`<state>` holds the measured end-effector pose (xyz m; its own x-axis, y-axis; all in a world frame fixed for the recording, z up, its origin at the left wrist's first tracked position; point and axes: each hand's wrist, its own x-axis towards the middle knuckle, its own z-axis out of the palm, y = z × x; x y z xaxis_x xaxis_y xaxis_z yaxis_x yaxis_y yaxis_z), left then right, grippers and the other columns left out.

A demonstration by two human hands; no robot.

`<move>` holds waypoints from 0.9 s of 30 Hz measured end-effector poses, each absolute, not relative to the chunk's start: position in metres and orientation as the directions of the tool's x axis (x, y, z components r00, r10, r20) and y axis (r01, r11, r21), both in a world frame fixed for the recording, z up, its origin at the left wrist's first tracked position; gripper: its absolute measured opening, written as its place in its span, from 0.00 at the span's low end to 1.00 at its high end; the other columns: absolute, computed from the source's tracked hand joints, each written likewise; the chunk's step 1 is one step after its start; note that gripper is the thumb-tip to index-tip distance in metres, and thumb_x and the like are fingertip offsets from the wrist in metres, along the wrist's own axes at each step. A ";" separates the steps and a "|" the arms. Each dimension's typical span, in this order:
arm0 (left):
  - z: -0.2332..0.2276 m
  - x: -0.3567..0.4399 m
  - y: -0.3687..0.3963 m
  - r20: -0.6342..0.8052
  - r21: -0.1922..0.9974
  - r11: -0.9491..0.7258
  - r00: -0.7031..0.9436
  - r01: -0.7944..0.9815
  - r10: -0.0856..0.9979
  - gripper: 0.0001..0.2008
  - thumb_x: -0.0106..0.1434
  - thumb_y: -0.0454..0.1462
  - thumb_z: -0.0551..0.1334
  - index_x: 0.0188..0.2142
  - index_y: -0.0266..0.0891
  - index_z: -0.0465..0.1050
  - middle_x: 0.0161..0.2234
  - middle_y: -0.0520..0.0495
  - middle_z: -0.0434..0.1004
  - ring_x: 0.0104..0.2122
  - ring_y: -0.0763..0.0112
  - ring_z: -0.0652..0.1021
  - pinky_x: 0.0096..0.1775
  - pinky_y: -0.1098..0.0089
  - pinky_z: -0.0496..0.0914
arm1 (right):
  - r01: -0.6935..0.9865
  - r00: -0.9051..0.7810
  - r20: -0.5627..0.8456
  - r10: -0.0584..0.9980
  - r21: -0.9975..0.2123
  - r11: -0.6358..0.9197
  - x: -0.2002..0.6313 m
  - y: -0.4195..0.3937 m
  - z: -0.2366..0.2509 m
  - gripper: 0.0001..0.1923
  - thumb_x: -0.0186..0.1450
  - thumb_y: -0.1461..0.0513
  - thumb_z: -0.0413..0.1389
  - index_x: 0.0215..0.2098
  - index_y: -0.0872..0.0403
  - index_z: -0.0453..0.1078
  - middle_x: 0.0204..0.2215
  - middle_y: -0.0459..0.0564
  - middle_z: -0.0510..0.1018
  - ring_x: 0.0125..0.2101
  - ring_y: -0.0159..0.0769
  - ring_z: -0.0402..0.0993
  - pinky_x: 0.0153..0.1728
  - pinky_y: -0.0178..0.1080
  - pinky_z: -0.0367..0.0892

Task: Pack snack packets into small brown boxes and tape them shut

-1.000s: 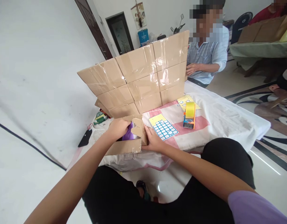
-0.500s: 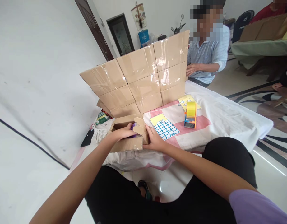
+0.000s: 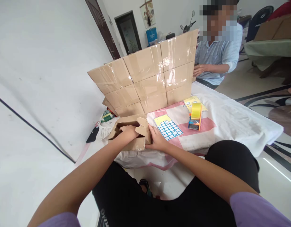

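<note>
An open cardboard box (image 3: 133, 145) lies at the table's near edge with its torn flaps raised. My left hand (image 3: 130, 132) reaches down into its opening. The fingers are mostly hidden inside, so I cannot make out whether they grip anything. At the box's right end, my right hand (image 3: 157, 138) holds the side, thumb low and fingers higher up. Just right of that hand lies a sheet of blue-framed labels (image 3: 170, 128).
A tall wall of taped cardboard boxes (image 3: 150, 85) stands behind. To the right are a tape dispenser (image 3: 194, 116) with yellow tape and a second yellow sheet (image 3: 204, 105). A white perforated object (image 3: 104, 131) lies left. Across the table sits a person (image 3: 216, 56).
My left hand has gone deeper into the box, and the purple thing seen at its fingers is out of sight. My right hand stays on the box's end. The view has shifted slightly.
</note>
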<state>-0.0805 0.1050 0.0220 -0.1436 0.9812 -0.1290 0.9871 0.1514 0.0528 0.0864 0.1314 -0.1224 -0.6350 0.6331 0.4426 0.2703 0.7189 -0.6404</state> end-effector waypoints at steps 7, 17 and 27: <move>0.066 -0.134 0.041 0.351 0.442 0.310 -0.481 0.842 0.804 0.22 0.65 0.56 0.56 0.39 0.43 0.78 0.41 0.41 0.82 0.45 0.52 0.78 0.46 0.59 0.68 | 0.244 -0.641 0.414 0.646 -0.688 0.684 0.092 0.133 -0.119 0.70 0.53 0.44 0.70 0.76 0.59 0.33 0.68 0.71 0.55 0.68 0.63 0.53 0.67 0.61 0.56; -0.028 -0.203 0.034 -0.030 0.949 0.169 -0.457 0.265 0.889 0.36 0.56 0.54 0.66 0.61 0.42 0.68 0.52 0.38 0.80 0.44 0.54 0.83 0.40 0.61 0.78 | 0.044 -0.483 0.734 0.477 -0.524 0.850 0.114 0.138 -0.075 0.23 0.73 0.62 0.49 0.65 0.45 0.65 0.69 0.54 0.62 0.69 0.47 0.55 0.67 0.58 0.56; -0.005 -0.189 0.030 0.283 0.849 -0.070 -0.338 0.524 0.898 0.21 0.61 0.47 0.64 0.51 0.43 0.76 0.61 0.42 0.73 0.65 0.54 0.68 0.66 0.56 0.62 | 0.162 -0.548 0.683 0.484 -0.481 0.862 0.110 0.145 -0.053 0.16 0.78 0.56 0.43 0.48 0.48 0.72 0.59 0.55 0.74 0.59 0.47 0.70 0.59 0.55 0.65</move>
